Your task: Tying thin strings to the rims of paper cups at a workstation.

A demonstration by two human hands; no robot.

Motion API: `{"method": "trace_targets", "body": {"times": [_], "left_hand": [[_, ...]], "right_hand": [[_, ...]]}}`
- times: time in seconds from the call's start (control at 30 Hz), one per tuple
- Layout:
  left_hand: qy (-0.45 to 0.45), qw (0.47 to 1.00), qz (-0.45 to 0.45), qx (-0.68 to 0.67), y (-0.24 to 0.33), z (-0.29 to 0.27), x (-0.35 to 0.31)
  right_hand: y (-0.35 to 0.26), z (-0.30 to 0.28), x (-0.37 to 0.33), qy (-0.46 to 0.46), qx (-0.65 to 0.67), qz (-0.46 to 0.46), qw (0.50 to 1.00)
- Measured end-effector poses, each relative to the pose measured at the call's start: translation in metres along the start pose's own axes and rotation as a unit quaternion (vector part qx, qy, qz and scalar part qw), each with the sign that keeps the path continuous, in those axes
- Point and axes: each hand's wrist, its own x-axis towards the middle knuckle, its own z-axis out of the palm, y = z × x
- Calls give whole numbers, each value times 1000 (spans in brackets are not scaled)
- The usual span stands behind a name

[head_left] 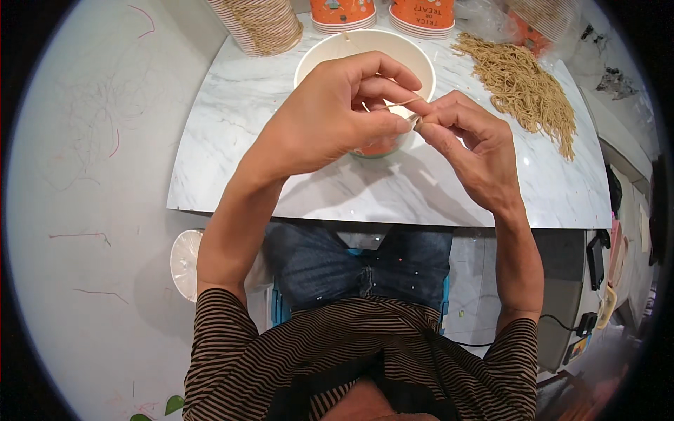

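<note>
Over the table, my left hand (pixel 323 112) and my right hand (pixel 477 140) meet at their fingertips. Both are closed in a pinch on a thin, pale tan cord (pixel 399 104). Part of the cord runs across the gap between my left thumb and fingers; its ends are hidden by the fingertips. Just beyond and below the hands stands a large paper bucket (pixel 319 56) with a white inside and an orange outside. My left hand and the cord cover part of its rim. To the right lies a loose heap of tan cords (pixel 523 88).
Stacked orange printed paper buckets (pixel 423 15) stand along the back of the marble-patterned table (pixel 239 119). Another stack (pixel 260 28), at the back left, has tan cords hanging over it. Clear plastic bags (pixel 484 19) lie at the back right. Below the table's left side is a white, plastic-lined bin (pixel 185 263).
</note>
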Motion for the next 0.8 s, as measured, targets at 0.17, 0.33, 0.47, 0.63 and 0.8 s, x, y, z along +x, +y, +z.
{"method": "trace_targets", "body": {"times": [0.17,0.33,0.47,0.63,0.8], "left_hand": [[59,988,49,132,2,14,-4],[99,963,116,221,-2,26,-4],[105,967,116,202,-5,24,-6],[97,985,41,137,0,15,-4],[69,996,14,53,-3,6,-1]], "right_hand": [[-1,-1,-2,-5,-9,30,999],[-7,-3,-2,2,-18,35,999],[-9,-1,-1,2,-36,4,999],[-3,-5,3,43,-8,-39,998],[-15,-8,23,-103,-13,24,994]]}}
